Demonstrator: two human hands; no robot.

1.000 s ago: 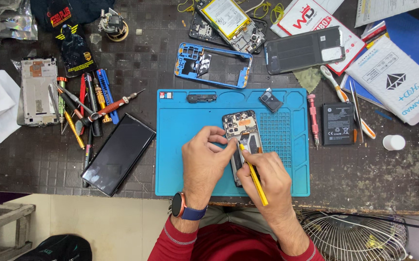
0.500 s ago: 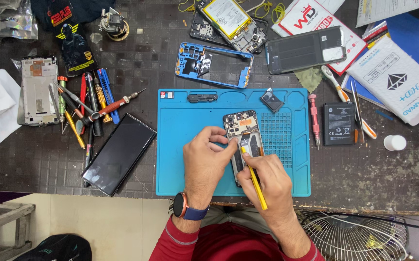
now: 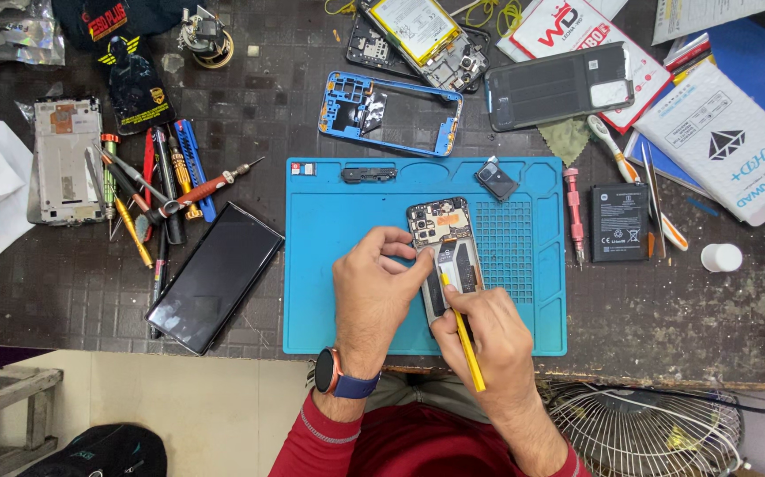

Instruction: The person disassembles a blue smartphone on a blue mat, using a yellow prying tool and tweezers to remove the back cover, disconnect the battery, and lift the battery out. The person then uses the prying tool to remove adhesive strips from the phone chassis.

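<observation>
An opened phone (image 3: 446,240) with its circuit board bare lies on the blue work mat (image 3: 338,265). My left hand (image 3: 373,296) steadies the phone's left edge with fingers on it. My right hand (image 3: 488,340) grips a yellow tool (image 3: 463,336) like a pen, its tip resting on the phone's lower middle. A dark smartwatch sits on my left wrist.
A black phone (image 3: 214,276) and several screwdrivers (image 3: 157,190) lie left of the mat. A blue phone frame (image 3: 391,115), another opened phone (image 3: 422,35) and a dark back cover (image 3: 559,86) lie behind. A battery (image 3: 619,223), red screwdriver (image 3: 574,212) and boxes are right.
My hands have barely shifted; the yellow tool's tip has nudged slightly on the phone. Nothing else has moved.
</observation>
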